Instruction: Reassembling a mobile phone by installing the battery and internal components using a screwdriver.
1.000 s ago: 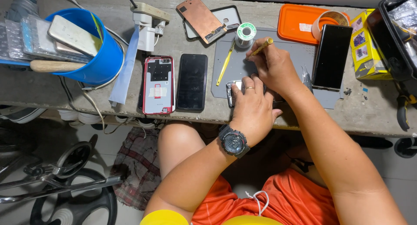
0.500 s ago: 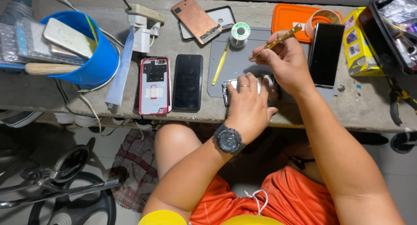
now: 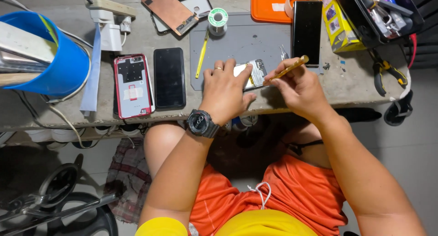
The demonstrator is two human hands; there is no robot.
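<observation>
My left hand, with a ring and a black wristwatch, presses down on an opened phone lying on a grey work mat at the table's front edge. My right hand grips a thin yellow-handled tool, its tip pointing at the phone's right side. A yellow pencil-like tool lies on the mat's left edge, and tweezers lie just beyond the phone.
A red-framed open phone and a black phone lie to the left. A blue bucket, power strip, solder spool, orange tray, black phone, yellow box, toolbox and pliers surround the mat.
My right hand has come down from the far side of the mat to the phone with the tool. My left hand stays on the phone. The view has shifted.
</observation>
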